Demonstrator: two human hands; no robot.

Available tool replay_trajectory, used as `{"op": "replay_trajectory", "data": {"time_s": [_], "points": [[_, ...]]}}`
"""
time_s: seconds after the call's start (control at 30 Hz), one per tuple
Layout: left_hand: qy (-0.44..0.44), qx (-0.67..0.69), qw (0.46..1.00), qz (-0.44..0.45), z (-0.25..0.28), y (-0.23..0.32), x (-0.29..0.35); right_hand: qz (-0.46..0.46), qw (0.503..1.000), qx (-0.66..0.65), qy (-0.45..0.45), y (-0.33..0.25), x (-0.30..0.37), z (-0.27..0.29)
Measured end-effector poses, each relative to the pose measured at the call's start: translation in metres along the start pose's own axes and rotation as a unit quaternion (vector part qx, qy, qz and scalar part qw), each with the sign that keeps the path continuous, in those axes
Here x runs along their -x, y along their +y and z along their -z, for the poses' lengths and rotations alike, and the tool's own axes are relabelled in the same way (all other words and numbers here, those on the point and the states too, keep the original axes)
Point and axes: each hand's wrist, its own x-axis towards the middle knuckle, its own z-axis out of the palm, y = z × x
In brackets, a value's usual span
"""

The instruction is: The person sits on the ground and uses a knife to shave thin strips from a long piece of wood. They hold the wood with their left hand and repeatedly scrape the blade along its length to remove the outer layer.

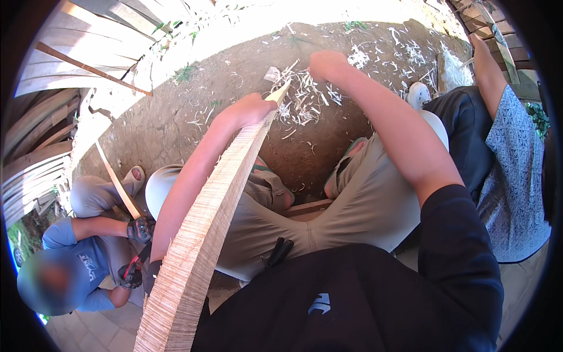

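- The long wooden beam [202,240] slants from the lower edge of the view, where its near end is cut off, past the person's left side to a narrow, pale tip above the ground [158,126].
- The left hand [251,110] grips the beam just short of that tip, fingers bent over the wood; the left forearm runs alongside.
- The right hand [328,66] is beyond the tip and to its right, apart from the beam. Its fingers look curled into a fist; whether they hold anything cannot be told.
- Curled wood shavings [302,102] lie heaped beneath and beside the tip, with more scattered farther right.
- A small pale chunk [272,74] is near the tip, on its left.
- The person sits with knees apart, in grey trousers [369,199] and a black shirt [363,299]; a small black object [280,252] rests on the lap.
- At left, a co-worker [97,258] in a blue shirt and dark gloves has a wooden strip [114,176] and a red-and-black tool [136,261].
- At right, another person [463,123] sits close by, beside patterned cloth [513,182].
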Motion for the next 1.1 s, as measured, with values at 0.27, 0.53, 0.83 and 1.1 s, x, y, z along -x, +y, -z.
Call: {"op": "replay_trajectory", "data": {"time_s": [0.27, 0.53, 0.83, 1.1], "points": [[-0.053, 0.024, 0.998, 0.026, 0.007, 0.009, 0.009, -0.018, 0.999, 0.003, -0.037, 0.007, -0.009, -0.010], [-0.130, 0.202, 0.966, 0.092, 0.000, 0.002, 0.014, -0.015, 0.999, 0.014, -0.046, 0.004, -0.007, -0.004], [-0.087, 0.095, 0.990, 0.060, 0.002, 0.003, 0.010, 0.006, 0.988, -0.125, -0.092, -0.005, -0.016, -0.023], [-0.088, -0.052, 0.991, 0.084, 0.010, 0.025, 0.020, -0.095, 0.893, -0.395, -0.193, -0.020, -0.017, -0.041]]}}
